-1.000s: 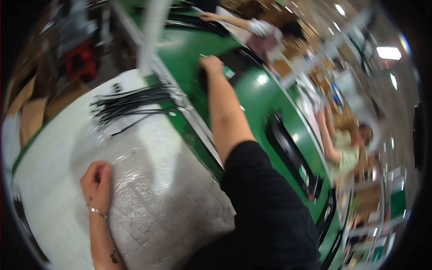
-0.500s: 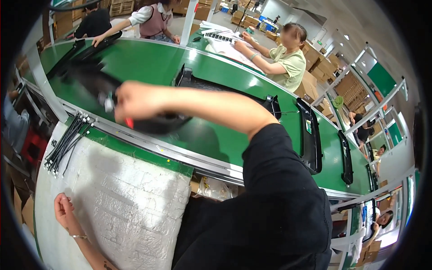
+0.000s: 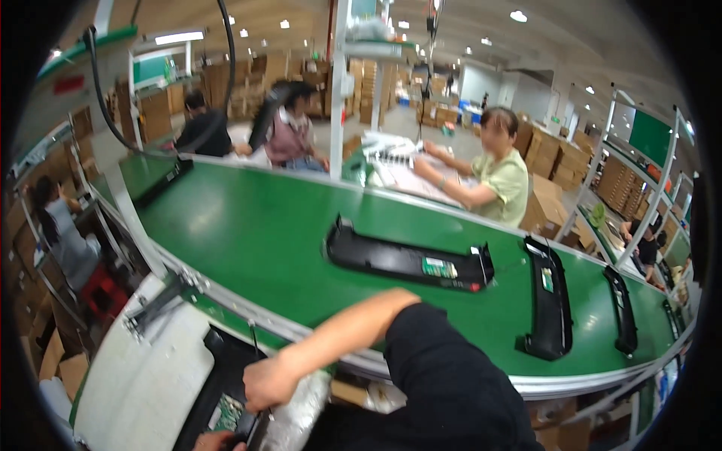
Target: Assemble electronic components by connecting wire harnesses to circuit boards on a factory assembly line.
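Observation:
A long black plastic housing [image 3: 225,359] lies tilted on the white padded bench [image 3: 150,361], with a green circuit board [image 3: 226,413] inside it. At the housing's right edge, my right hand [image 3: 269,385] is closed, seemingly around that edge; its fingertips are hidden. A thin black strip or cable [image 3: 253,337] stands up just beyond this hand. Low in the view, the fingers of my left hand [image 3: 216,441] are bent over the near part of the housing beside the board. The rest of that hand is cut off by the frame's lower edge.
Similar black housings [image 3: 398,259] lie on the green conveyor belt [image 3: 248,218], several toward the right. Black cable ties [image 3: 162,301] lie at the bench's far corner by a white post [image 3: 131,203]. Crinkled clear wrap [image 3: 301,410] sits right of the housing. Co-workers sit across the belt.
My right hand has come back from over the belt, where it held a blurred dark piece, to the bench. A housing now lies there. My left hand has moved right to it; the view has tilted up.

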Tool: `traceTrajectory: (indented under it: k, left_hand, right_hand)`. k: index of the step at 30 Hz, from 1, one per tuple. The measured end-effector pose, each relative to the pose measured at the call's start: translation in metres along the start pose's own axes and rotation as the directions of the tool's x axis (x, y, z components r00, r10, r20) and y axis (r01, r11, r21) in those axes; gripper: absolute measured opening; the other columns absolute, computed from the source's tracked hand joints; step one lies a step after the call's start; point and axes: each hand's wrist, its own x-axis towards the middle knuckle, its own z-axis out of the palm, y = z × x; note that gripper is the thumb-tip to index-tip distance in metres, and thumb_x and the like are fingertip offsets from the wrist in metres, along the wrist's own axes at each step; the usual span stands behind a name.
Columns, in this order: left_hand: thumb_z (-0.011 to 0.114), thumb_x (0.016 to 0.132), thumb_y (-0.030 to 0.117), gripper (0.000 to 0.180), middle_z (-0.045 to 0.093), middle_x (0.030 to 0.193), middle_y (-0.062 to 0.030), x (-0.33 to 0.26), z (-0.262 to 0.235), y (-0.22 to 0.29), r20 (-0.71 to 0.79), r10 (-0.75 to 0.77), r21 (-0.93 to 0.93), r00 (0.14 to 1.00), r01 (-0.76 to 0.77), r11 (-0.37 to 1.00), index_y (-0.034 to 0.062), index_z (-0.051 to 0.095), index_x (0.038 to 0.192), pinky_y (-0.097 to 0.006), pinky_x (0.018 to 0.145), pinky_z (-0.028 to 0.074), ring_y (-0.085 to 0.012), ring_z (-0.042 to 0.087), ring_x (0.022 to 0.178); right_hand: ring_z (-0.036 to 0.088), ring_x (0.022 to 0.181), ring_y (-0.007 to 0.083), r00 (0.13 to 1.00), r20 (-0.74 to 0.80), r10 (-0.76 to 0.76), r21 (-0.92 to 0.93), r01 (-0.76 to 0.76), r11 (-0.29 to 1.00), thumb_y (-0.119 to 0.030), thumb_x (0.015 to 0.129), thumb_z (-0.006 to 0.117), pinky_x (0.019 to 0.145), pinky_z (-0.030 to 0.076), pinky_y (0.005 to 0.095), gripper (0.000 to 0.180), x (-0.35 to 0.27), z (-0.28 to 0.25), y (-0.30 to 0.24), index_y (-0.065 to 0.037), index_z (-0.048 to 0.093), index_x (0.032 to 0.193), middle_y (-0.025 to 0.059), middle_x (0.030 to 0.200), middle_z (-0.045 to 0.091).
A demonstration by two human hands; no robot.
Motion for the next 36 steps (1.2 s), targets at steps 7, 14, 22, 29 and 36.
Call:
traceTrajectory:
  k: [7, 14, 22, 29, 36]
  left_hand:
    - [0.055, 0.091, 0.017, 0.029, 0.063, 0.095, -0.0116, 0.004, 0.010, -0.008, -0.017, -0.168, -0.207, 0.986, 0.161, 0.965, 0.0003, 0.057, 0.115, -0.033, 0.073, 0.048, -0.0219, 0.060, 0.084]
    - [0.054, 0.094, 0.018, 0.014, 0.051, 0.071, 0.0023, 0.026, 0.019, -0.006, 0.087, -0.354, -0.810, 0.931, 0.273, 0.519, 0.0052, 0.055, 0.088, -0.020, 0.055, 0.035, -0.0051, 0.042, 0.061]
    - [0.057, 0.092, 0.016, 0.012, 0.061, 0.075, -0.0007, 0.022, 0.019, -0.008, 0.188, -0.527, -0.914, 0.829, 0.344, 0.214, 0.0055, 0.061, 0.096, -0.021, 0.055, 0.043, -0.0086, 0.053, 0.059]
    - [0.060, 0.090, 0.013, 0.008, 0.062, 0.076, 0.0001, 0.002, 0.002, -0.026, 0.182, -0.539, -0.815, 0.822, 0.433, 0.385, 0.0062, 0.061, 0.095, -0.020, 0.055, 0.043, -0.0067, 0.054, 0.062]
    - [0.062, 0.089, 0.018, 0.012, 0.061, 0.080, 0.0012, 0.014, 0.003, -0.023, 0.233, -0.490, -0.728, 0.840, 0.485, 0.484, 0.0063, 0.063, 0.094, -0.021, 0.058, 0.042, -0.0069, 0.052, 0.066]
  right_hand:
    - [0.061, 0.064, 0.0330, 0.878, -0.370, 0.302, -0.026, -0.335, 0.942, -0.035, 0.074, 0.065, 0.054, 0.047, 0.0403, 0.035, 0.026, -0.036, -0.018, -0.001, 0.057, 0.070, 0.0133, 0.062, 0.060]
    - [0.062, 0.064, 0.0276, 0.761, -0.454, 0.463, -0.141, -0.574, 0.806, -0.019, 0.072, 0.058, 0.053, 0.048, 0.0367, 0.019, 0.066, -0.008, -0.026, 0.000, 0.057, 0.073, 0.0128, 0.065, 0.060]
    - [0.059, 0.068, 0.0264, 0.783, -0.521, 0.339, -0.124, -0.463, 0.878, -0.017, 0.070, 0.060, 0.054, 0.048, 0.0348, 0.019, 0.059, 0.004, -0.026, 0.001, 0.057, 0.075, 0.0100, 0.069, 0.060]
    - [0.054, 0.072, 0.0262, 0.788, -0.607, 0.099, -0.013, -0.134, 0.991, -0.021, 0.067, 0.062, 0.054, 0.046, 0.0353, 0.020, 0.070, 0.011, -0.029, -0.003, 0.055, 0.075, 0.0082, 0.073, 0.056]
    - [0.056, 0.069, 0.0275, 0.790, -0.587, 0.177, 0.084, -0.158, 0.984, -0.016, 0.064, 0.062, 0.054, 0.047, 0.0362, 0.014, 0.055, 0.020, -0.025, -0.004, 0.055, 0.068, 0.0092, 0.071, 0.057]
